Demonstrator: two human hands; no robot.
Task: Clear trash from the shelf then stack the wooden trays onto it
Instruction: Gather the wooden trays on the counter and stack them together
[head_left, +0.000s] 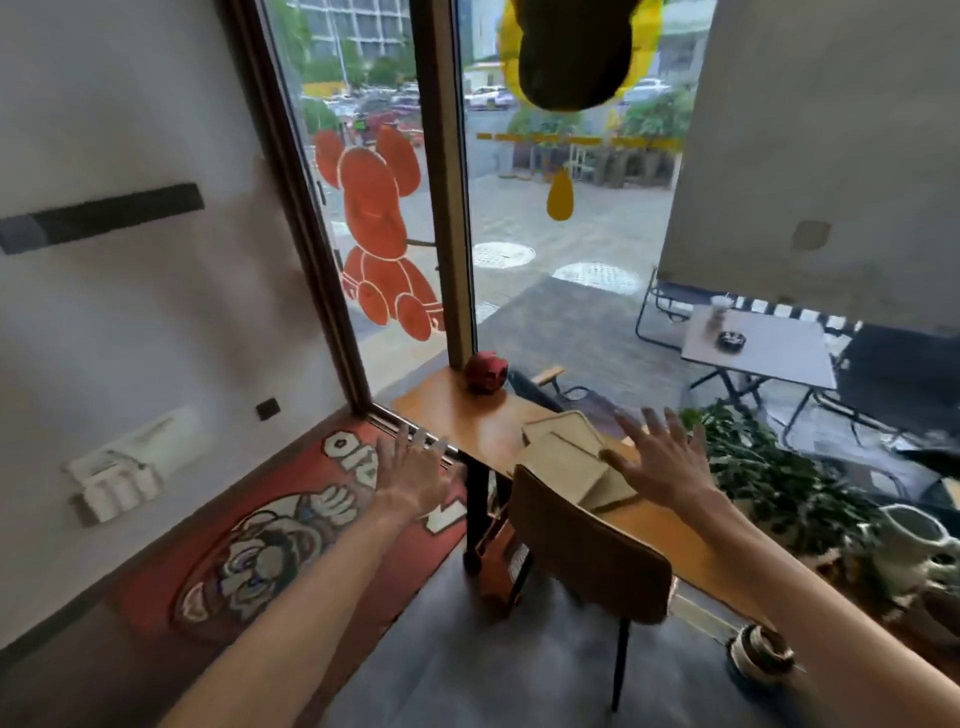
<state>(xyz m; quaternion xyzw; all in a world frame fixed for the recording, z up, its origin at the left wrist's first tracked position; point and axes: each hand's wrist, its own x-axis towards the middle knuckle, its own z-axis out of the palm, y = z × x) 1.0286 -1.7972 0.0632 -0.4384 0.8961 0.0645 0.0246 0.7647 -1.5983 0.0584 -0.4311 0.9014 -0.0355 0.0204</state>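
Pale wooden trays lie in a loose, skewed pile on the orange-brown table by the window. My right hand hovers spread open just right of the pile, its thumb close to the top tray's edge. Over the floor, left of the table's corner, my left hand is held out with fingers apart and nothing in it. A dark shelf is fixed to the white wall at the upper left, far from both hands.
A brown chair stands pushed against the table, its back just below the trays. A red figurine sits at the table's far edge. Green plants and a white jug crowd the right. A red cartoon rug covers the floor at the left.
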